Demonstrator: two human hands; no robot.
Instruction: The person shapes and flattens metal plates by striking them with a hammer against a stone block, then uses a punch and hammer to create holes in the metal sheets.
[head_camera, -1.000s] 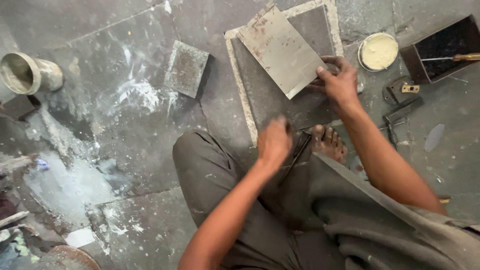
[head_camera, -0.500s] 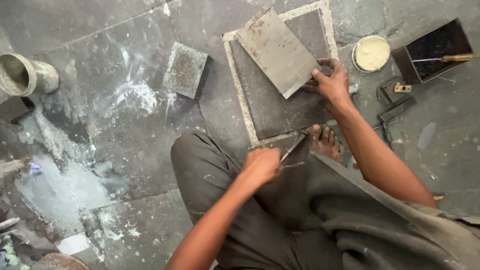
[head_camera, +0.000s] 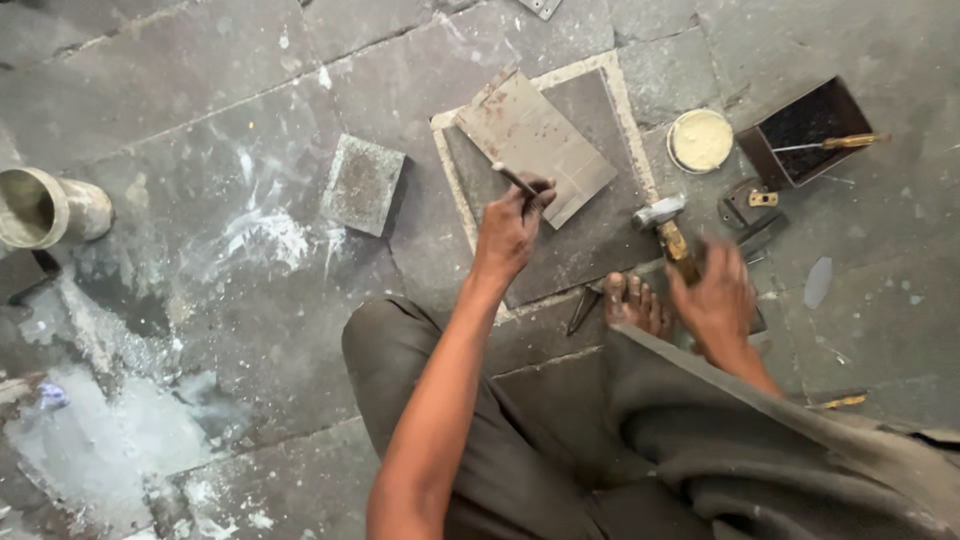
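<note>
left hand (head_camera: 510, 225) with chisel (head_camera: 515, 180), right hand (head_camera: 715, 300) with hammer (head_camera: 668, 228)

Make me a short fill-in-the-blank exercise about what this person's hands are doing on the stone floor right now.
1. The left hand holds a thin tool against the flat ____ sheet.
2. The right hand grips a ____ by its wooden handle.
3. The round tin of pale paste sits just ____ of the dark open box.

Missing words: metal; hammer; left
</note>
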